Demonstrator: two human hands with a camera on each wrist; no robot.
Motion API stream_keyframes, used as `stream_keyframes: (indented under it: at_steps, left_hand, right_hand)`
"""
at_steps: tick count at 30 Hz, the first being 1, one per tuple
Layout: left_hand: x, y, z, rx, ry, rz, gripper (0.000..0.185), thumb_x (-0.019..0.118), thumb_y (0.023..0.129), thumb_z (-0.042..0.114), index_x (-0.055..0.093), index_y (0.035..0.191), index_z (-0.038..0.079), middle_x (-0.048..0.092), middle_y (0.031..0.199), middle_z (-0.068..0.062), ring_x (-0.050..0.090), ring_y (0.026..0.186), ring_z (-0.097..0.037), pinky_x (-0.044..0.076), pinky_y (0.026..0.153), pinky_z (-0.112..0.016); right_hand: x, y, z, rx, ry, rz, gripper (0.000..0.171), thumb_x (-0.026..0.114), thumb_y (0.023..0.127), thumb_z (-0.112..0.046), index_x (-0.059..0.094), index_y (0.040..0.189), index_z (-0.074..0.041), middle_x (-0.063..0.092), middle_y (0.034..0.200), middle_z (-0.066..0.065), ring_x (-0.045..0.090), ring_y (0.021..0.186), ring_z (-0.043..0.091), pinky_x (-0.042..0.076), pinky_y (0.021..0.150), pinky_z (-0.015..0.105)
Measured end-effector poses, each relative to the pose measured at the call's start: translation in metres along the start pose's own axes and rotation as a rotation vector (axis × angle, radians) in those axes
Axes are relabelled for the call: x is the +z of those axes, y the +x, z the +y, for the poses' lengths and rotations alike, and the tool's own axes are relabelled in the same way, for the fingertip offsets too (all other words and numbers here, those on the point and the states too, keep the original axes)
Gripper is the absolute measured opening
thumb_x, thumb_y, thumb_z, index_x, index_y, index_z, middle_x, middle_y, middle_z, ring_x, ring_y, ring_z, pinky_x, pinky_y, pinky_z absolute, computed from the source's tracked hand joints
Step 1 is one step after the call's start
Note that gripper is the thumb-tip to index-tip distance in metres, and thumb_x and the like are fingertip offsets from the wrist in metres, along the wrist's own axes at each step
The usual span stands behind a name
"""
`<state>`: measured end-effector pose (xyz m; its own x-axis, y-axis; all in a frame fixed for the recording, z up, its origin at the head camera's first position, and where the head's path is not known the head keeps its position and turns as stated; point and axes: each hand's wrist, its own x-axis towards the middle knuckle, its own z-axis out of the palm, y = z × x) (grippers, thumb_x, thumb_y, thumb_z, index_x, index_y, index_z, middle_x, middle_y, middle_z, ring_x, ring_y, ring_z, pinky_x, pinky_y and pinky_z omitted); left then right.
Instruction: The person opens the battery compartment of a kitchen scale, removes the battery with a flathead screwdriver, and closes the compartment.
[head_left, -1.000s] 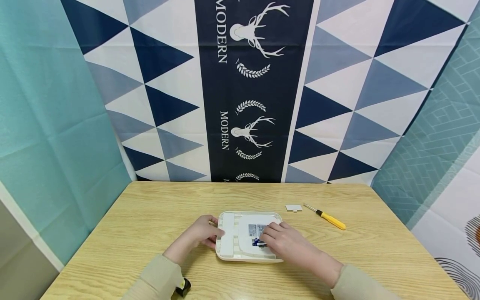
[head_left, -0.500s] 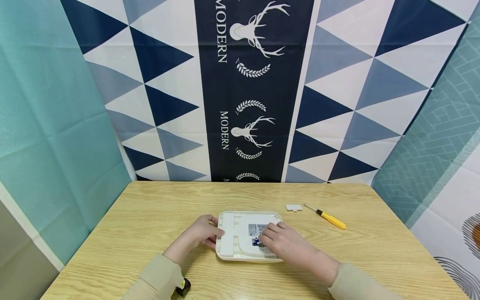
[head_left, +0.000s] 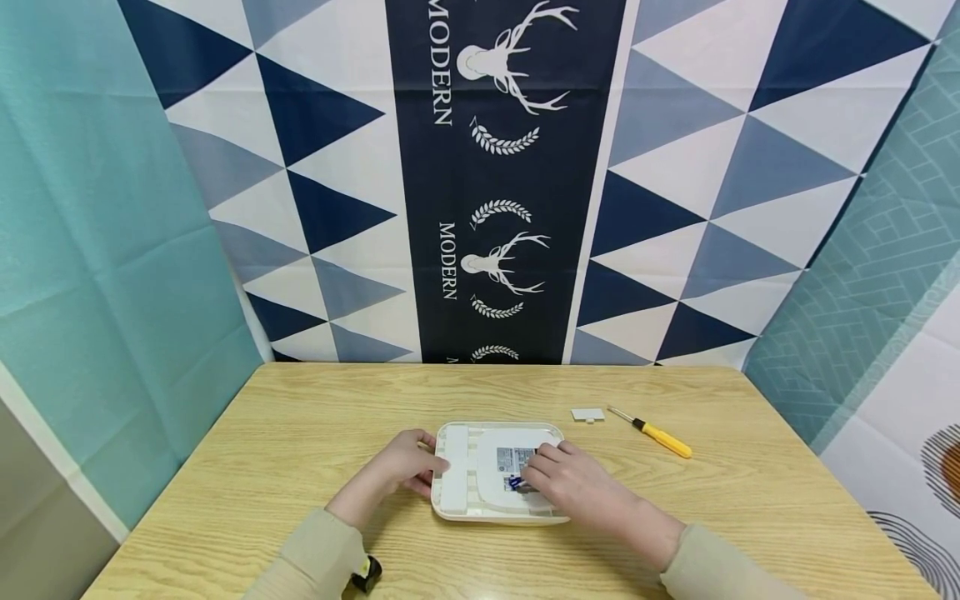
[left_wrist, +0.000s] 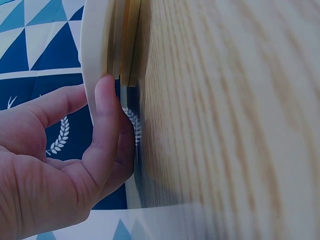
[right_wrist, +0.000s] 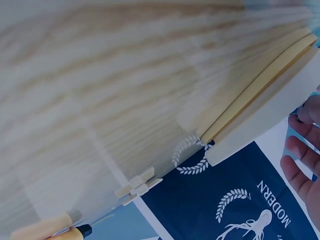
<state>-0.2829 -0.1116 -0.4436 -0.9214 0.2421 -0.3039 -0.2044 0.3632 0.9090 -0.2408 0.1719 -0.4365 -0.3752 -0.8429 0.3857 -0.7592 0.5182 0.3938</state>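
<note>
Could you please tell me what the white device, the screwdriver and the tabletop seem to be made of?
White device: probably plastic, judging by its smooth, moulded-looking casing.
Screwdriver: smooth yellow handle, likely plastic; the thin greyish shaft looks like metal.
Tabletop: pale wood grain, glossy enough to reflect the screwdriver; solid wood or laminate, I can't tell.
</note>
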Motion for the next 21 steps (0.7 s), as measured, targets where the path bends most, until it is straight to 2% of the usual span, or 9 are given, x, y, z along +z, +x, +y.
stream_keyframes:
  at_steps: [8, 14, 21]
  left_hand:
    - [0.000, -0.001, 0.000, 0.007, 0.005, 0.004, 0.043, 0.069, 0.082, 0.004, 0.048, 0.119, -0.004, 0.062, 0.076, -0.013, 0.059, 0.059, -0.018, 0.057, 0.050, -0.032]
    - [0.001, -0.001, 0.000, 0.011, 0.008, 0.003, 0.044, 0.069, 0.082, 0.004, 0.047, 0.120, -0.005, 0.062, 0.076, -0.013, 0.059, 0.059, -0.017, 0.057, 0.051, -0.032]
    - [-0.001, 0.001, -0.002, 0.014, -0.002, -0.008, 0.046, 0.069, 0.083, 0.005, 0.045, 0.121, -0.006, 0.062, 0.076, -0.013, 0.060, 0.059, -0.017, 0.058, 0.052, -0.031]
  right_hand:
    - [-0.003, -0.005, 0.007, 0.001, -0.035, 0.047, 0.027, 0.051, 0.079, -0.001, 0.066, 0.098, -0.012, 0.065, 0.094, -0.003, 0.058, 0.087, 0.015, 0.050, 0.067, 0.029]
    - [-0.003, -0.010, 0.014, 0.016, -0.055, 0.046, 0.027, 0.061, 0.075, 0.001, 0.067, 0.099, -0.012, 0.065, 0.092, -0.003, 0.057, 0.086, 0.014, 0.050, 0.066, 0.028]
    - [-0.005, -0.016, 0.022, 0.028, -0.072, 0.044, 0.035, 0.067, 0.065, 0.005, 0.066, 0.096, -0.012, 0.065, 0.091, -0.002, 0.057, 0.086, 0.016, 0.049, 0.068, 0.029]
